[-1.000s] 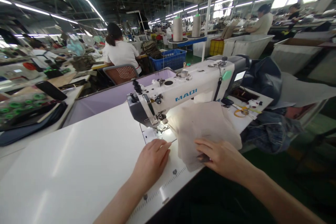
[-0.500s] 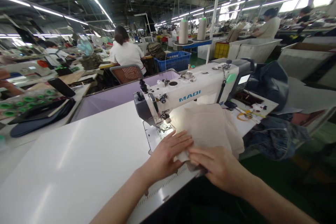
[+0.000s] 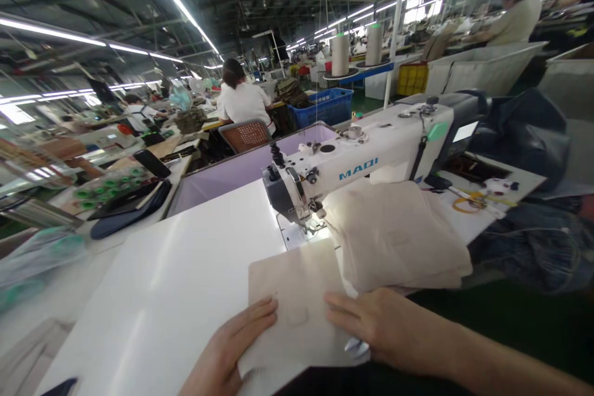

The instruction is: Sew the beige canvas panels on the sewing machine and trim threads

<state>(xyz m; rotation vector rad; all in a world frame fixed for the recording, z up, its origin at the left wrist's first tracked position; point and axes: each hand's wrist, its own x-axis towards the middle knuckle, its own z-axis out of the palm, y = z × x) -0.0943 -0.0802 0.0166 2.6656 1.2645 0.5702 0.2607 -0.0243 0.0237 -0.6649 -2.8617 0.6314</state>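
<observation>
A beige fabric panel [image 3: 297, 303] with a small rectangular mark lies in front of the sewing machine [image 3: 357, 167], its far edge close to the lit presser foot [image 3: 315, 223]. My left hand [image 3: 244, 334] rests on the panel's left side, fingers stretched out flat. On the opposite edge lies my right hand [image 3: 375, 325], its fingers extended over the cloth; the thumb is hidden. A small pale, bluish bit [image 3: 356, 346] shows below that hand, too unclear to name. Beige cloth [image 3: 403, 235] is heaped right of the needle, under the machine arm.
Yellow-handled scissors [image 3: 468, 201] lie at the table's right end, above hanging denim [image 3: 524, 247]. A lilac bin [image 3: 208, 182] runs behind the white table [image 3: 185, 272]. Thread cones [image 3: 340, 55] stand beyond the machine. A co-worker [image 3: 244, 99] sits ahead, facing away.
Both hands have come back from the needle area toward me and spread apart. The beige panel now lies flat between them. The camera view has shifted left.
</observation>
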